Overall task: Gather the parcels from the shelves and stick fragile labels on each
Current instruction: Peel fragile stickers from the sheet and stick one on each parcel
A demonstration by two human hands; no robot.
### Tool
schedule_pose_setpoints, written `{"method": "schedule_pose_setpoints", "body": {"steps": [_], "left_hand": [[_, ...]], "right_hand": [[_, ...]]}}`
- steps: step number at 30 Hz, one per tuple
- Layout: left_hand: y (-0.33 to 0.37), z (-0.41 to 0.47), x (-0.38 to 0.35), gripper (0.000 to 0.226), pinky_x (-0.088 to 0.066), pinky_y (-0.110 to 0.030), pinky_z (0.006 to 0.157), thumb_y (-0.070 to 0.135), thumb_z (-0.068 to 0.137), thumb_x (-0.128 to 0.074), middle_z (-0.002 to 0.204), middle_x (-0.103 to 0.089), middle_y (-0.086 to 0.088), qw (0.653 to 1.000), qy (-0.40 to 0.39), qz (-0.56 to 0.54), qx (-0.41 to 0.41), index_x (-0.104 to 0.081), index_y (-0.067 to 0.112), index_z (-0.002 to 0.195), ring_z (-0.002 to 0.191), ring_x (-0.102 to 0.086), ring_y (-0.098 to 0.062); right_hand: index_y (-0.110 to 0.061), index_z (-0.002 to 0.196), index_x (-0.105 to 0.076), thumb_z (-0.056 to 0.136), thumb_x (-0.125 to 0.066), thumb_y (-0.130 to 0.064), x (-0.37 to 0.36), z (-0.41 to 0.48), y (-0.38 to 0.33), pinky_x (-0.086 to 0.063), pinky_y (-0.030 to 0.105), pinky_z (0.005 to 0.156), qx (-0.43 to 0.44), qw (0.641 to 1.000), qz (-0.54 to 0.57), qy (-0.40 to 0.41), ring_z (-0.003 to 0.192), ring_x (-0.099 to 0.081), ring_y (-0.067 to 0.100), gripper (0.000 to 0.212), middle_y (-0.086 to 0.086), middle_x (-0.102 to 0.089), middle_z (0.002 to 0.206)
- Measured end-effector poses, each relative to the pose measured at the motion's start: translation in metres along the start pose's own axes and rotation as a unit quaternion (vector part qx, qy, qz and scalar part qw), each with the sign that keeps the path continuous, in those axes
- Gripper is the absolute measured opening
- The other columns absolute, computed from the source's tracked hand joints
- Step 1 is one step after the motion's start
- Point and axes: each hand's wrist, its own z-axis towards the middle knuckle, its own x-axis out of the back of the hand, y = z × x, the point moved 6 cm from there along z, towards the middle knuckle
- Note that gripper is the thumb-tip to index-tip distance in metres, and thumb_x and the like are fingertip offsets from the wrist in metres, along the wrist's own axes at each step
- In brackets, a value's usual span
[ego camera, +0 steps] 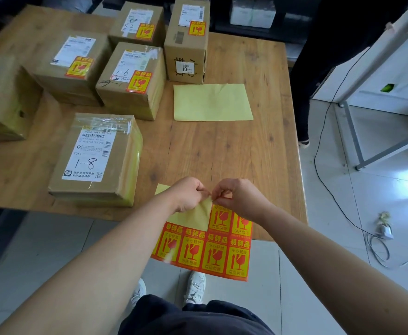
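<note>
Table (246, 151) of pale wood, parcels (96, 160) on it, tiled floor (367, 201), black cable (318, 143)

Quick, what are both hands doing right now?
Left hand: closed, fingers pinching the label sheet at its bare yellow part.
Right hand: closed, fingers pinching the same sheet's top edge, probably at a label corner.

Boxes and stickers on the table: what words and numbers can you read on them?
"1-8": handwritten on the shipping label of the nearest parcel.
"T061": printed on that same label.
"1-6": handwritten on the white label of the middle parcel.
"易碎品", "小心轻放", "勿压勿摔": on every sticker of the sticker sheet.
"易碎品": atop the fragile label stuck on the middle parcel.
Barcodes and small print everywhere: too blurred to read.
</note>
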Motion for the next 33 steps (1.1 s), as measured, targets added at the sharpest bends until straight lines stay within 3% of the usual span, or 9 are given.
{"method": "schedule_pose_setpoints", "body": {"steps": [6, 10, 14, 18, 20, 22, 24, 28, 33], "left_hand": [[-0.010, 0.006, 0.002, 0.018, -0.051, -0.037, 0.083, 0.020, 0.089, -0.062, 0.099, -0.066, -0.001, 0.996, 0.045, 0.074, -0.024, -0.066, 0.016, 0.106, 0.091, -0.061, -0.021], [-0.021, 0.011, 0.006, 0.015, -0.047, -0.031, 0.072, 0.012, 0.089, -0.057, 0.098, -0.063, 0.002, 0.986, 0.126, 0.101, -0.036, -0.066, 0.021, 0.097, 0.088, -0.057, -0.018], [-0.029, 0.019, 0.008, 0.014, -0.045, -0.030, 0.062, 0.013, 0.090, -0.054, 0.092, -0.064, 0.004, 0.973, 0.186, 0.132, -0.016, -0.060, 0.025, 0.087, 0.080, -0.057, -0.018], [-0.035, 0.025, 0.010, 0.019, -0.033, -0.025, 0.049, 0.008, 0.089, -0.055, 0.097, -0.063, 0.002, 0.961, 0.236, 0.140, 0.006, -0.057, 0.026, 0.087, 0.076, -0.054, -0.016], [-0.035, 0.026, 0.008, 0.018, -0.039, -0.024, 0.056, 0.011, 0.087, -0.059, 0.110, -0.059, -0.002, 0.961, 0.246, 0.126, -0.007, -0.058, 0.023, 0.102, 0.080, -0.055, -0.018], [-0.032, 0.023, 0.002, 0.041, -0.044, -0.025, 0.062, 0.022, 0.080, -0.070, 0.123, -0.044, -0.002, 0.962, 0.246, 0.110, -0.034, -0.048, 0.024, 0.115, 0.080, -0.058, -0.018], [-0.025, 0.018, -0.005, 0.050, -0.047, -0.025, 0.061, 0.035, 0.072, -0.076, 0.121, -0.034, 0.002, 0.965, 0.231, 0.100, -0.069, -0.043, 0.032, 0.108, 0.079, -0.057, -0.015], [-0.012, 0.017, -0.028, 0.031, -0.050, -0.034, 0.075, 0.044, 0.072, -0.076, 0.109, -0.050, 0.008, 0.970, 0.169, 0.129, -0.116, -0.059, 0.031, 0.095, 0.090, -0.055, -0.013], [-0.009, 0.017, -0.028, 0.009, -0.054, -0.031, 0.071, 0.028, 0.086, -0.065, 0.090, -0.064, 0.006, 0.961, 0.233, 0.114, -0.098, -0.068, 0.021, 0.092, 0.081, -0.061, -0.013]], "right_hand": [[-0.017, 0.085, -0.072, 0.082, -0.071, -0.021, 0.000, -0.006, 0.002, -0.043, 0.023, 0.078, 0.049, 0.992, -0.104, 0.059, 0.096, -0.050, 0.012, 0.005, -0.004, -0.055, 0.103], [-0.016, 0.085, -0.073, 0.081, -0.073, -0.021, -0.002, -0.016, 0.011, -0.046, 0.031, 0.081, 0.031, 0.983, -0.142, 0.109, 0.097, -0.049, 0.017, 0.007, -0.001, -0.056, 0.103], [-0.019, 0.080, -0.074, 0.078, -0.076, -0.025, -0.001, -0.025, 0.018, -0.034, 0.035, 0.083, 0.004, 0.966, -0.192, 0.173, 0.100, -0.050, 0.024, 0.006, 0.001, -0.059, 0.105], [-0.017, 0.084, -0.072, 0.082, -0.073, -0.020, -0.004, -0.028, 0.037, -0.041, 0.022, 0.075, -0.061, 0.987, -0.040, 0.140, 0.087, -0.054, 0.009, 0.004, -0.005, -0.057, 0.100], [-0.022, 0.081, -0.069, 0.082, -0.073, -0.017, -0.006, -0.027, 0.045, -0.043, 0.015, 0.068, -0.106, 0.984, 0.054, 0.130, 0.077, -0.057, 0.000, 0.006, -0.010, -0.059, 0.091], [-0.027, 0.077, -0.066, 0.081, -0.073, -0.016, -0.008, -0.024, 0.051, -0.046, 0.015, 0.065, -0.140, 0.976, 0.099, 0.136, 0.074, -0.060, -0.001, 0.014, -0.013, -0.063, 0.083], [-0.032, 0.074, -0.063, 0.082, -0.071, -0.019, -0.008, -0.022, 0.054, -0.047, 0.013, 0.062, -0.163, 0.969, 0.126, 0.140, 0.073, -0.062, -0.001, 0.018, -0.015, -0.066, 0.078], [-0.037, 0.071, -0.062, 0.083, -0.071, -0.021, -0.010, -0.019, 0.052, -0.044, 0.010, 0.059, -0.161, 0.966, 0.151, 0.137, 0.073, -0.062, -0.004, 0.021, -0.017, -0.066, 0.075], [-0.032, 0.105, -0.050, 0.090, -0.064, -0.020, -0.011, -0.025, 0.061, -0.050, 0.015, 0.059, -0.207, 0.956, 0.162, 0.129, 0.086, -0.064, 0.006, 0.024, -0.012, -0.061, 0.099]]}}
